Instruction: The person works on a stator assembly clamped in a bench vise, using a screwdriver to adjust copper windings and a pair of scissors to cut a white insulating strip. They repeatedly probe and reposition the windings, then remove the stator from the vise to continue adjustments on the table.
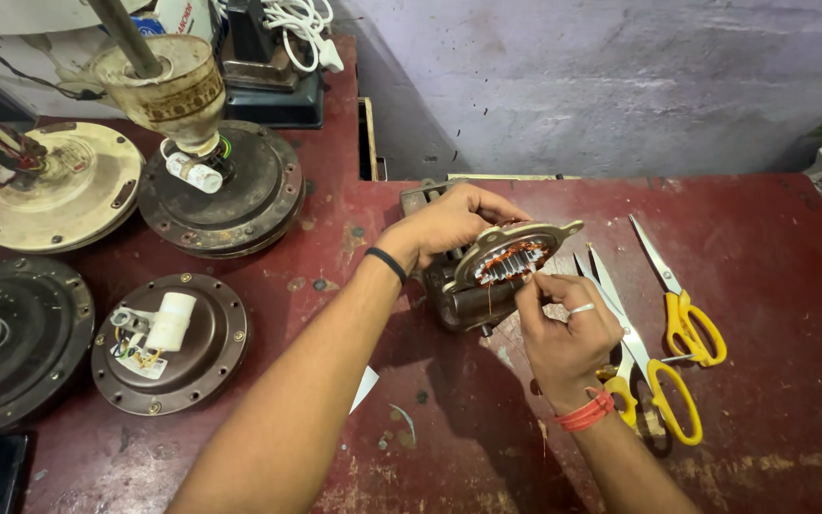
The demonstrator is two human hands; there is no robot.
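A dark red worktable (773, 286) fills the room in front of the person. On its left side lie several round ceiling fan motor housings (223, 190), one brown one (168, 343) with a white capacitor on top. Near the middle of the table stands a small motor stator (506, 262) with copper windings, tilted toward the person. The left hand (449, 224) grasps its upper edge from behind and holds it steady. The right hand (563, 333) has the fingers pinched at the lower rim of the stator, touching the windings. Just beside this hand lie two yellow-handled scissors (682, 314).
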